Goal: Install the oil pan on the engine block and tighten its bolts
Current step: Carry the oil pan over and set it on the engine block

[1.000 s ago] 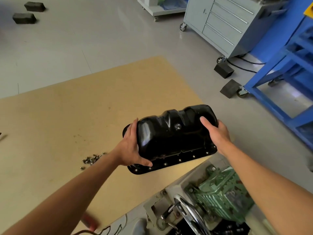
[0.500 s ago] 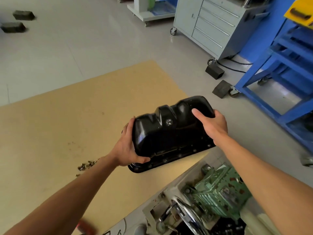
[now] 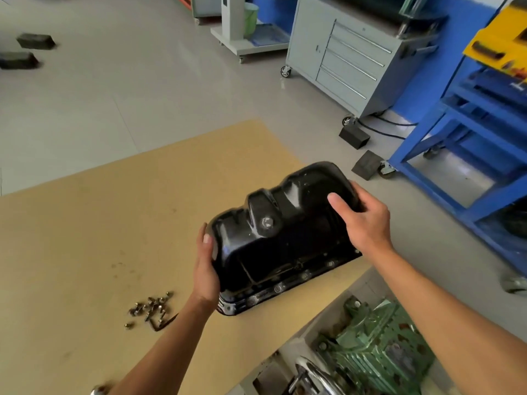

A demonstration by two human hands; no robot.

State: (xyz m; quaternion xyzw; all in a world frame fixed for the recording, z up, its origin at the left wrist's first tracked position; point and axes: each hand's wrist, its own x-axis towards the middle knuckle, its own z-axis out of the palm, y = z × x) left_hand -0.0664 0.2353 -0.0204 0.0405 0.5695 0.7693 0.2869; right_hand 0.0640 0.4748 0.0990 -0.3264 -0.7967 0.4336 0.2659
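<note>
I hold a glossy black oil pan (image 3: 285,235) in the air above a tan board, its domed side toward me and its bolt flange along the lower edge. My left hand (image 3: 206,269) grips its left end. Over the right end, my right hand (image 3: 362,220) is clamped, fingers on top. A pile of small silver bolts (image 3: 151,307) lies on the board to the lower left, beside a dark hex key (image 3: 162,323). A green engine part (image 3: 379,354) on a grey stand sits at the bottom right, below the pan.
The tan board (image 3: 114,223) covers the floor at left and centre. A grey drawer cabinet on wheels (image 3: 350,64) and a blue steel frame (image 3: 467,155) stand at the right. Black wedge blocks (image 3: 368,163) lie by the frame's wheel. Dark blocks (image 3: 34,41) sit far left.
The pan has tilted, its right end rising and its left end dropping, and both hands have kept their hold. The view has shifted, so the bolts sit closer to centre.
</note>
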